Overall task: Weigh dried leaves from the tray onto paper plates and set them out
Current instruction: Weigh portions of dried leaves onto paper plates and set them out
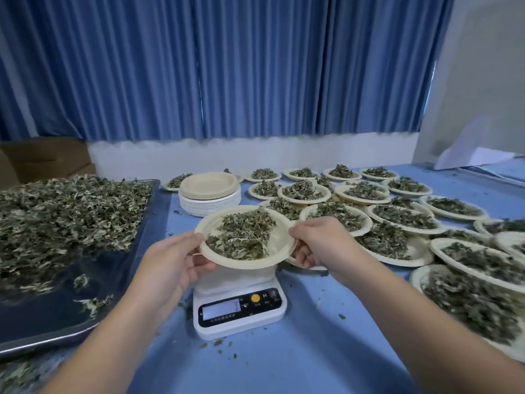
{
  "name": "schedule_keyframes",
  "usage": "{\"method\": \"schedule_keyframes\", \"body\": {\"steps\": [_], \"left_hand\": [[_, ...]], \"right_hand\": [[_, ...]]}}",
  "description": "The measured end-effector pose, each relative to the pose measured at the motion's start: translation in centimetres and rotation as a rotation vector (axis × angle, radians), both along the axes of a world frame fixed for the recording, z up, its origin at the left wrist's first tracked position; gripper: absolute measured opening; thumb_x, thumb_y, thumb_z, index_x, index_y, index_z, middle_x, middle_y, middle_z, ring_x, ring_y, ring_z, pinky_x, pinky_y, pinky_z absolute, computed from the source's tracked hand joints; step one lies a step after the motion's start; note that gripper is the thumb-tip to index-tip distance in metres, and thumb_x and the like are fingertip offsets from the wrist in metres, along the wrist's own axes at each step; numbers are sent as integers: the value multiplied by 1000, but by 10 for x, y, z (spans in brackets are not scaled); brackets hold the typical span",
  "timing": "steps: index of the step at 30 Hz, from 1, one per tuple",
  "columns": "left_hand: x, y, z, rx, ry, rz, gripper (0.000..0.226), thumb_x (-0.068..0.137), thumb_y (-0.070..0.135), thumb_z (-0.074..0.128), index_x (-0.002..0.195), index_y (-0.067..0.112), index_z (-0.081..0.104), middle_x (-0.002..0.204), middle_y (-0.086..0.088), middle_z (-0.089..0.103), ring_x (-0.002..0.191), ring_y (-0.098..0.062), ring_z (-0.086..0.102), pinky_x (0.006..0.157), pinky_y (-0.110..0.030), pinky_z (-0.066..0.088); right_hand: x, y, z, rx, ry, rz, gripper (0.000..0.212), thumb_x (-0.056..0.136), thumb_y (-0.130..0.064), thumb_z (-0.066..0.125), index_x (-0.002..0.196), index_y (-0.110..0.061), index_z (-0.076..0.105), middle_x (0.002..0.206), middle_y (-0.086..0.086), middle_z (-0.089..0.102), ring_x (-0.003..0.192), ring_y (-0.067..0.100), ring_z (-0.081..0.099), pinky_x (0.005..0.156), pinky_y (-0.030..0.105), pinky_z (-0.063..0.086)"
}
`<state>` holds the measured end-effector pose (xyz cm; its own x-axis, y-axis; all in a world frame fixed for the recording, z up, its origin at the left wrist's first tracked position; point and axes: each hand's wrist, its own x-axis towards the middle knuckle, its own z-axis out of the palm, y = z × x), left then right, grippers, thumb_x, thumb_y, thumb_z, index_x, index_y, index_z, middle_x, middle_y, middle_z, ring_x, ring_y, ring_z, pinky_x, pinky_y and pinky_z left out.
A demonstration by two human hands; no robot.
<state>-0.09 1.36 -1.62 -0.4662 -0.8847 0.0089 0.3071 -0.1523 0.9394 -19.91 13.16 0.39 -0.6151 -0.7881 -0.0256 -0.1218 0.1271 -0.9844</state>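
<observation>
At centre, your left hand point(170, 263) and right hand point(315, 240) are pinching opposite rims of the leaf-heaped cream paper plate point(279, 237) to hold it level over the white scale point(241, 311).

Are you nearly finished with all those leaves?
Not nearly. Done: many leaf-filled beige paper plates set out at right. In hand: the left hand and right hand hold another filled plate over the white digital scale. Left: a heap of dried green leaves in the metal tray, and a stack of empty paper plates.
</observation>
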Motion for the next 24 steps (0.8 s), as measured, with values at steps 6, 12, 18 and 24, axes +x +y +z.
{"method": "schedule_keyframes", "body": {"steps": [6,12,18,24], "left_hand": [[-28,47,0,17,125,-172,23,93,4,53,112,-4,63,96,-18,74,66,-21,71,55,-27,58],[-93,98,5,48,191,-349,25,95,-2,47,117,-3,60,93,-16,74,68,-23,72,56,-27,58],[-168,154,23,151,325,-491,33,94,-4,48,126,-1,53,98,-19,73,79,-33,73,59,-31,59],[-234,184,34,183,388,-558,29,95,1,49,123,7,53,109,-21,68,91,-38,71,68,-37,61]], "right_hand": [[-31,50,21,70,88,-63,22,93,-11,56,109,3,61,58,15,58,42,18,54,42,21,45],[-80,115,38,147,203,-248,22,88,-6,56,103,8,64,60,17,58,40,19,56,47,27,48],[-137,191,56,163,179,-448,17,88,-2,55,98,11,60,60,19,54,36,19,57,41,25,48],[-198,250,68,75,97,-649,6,84,2,56,80,3,53,55,14,53,37,23,57,46,27,47]]}}
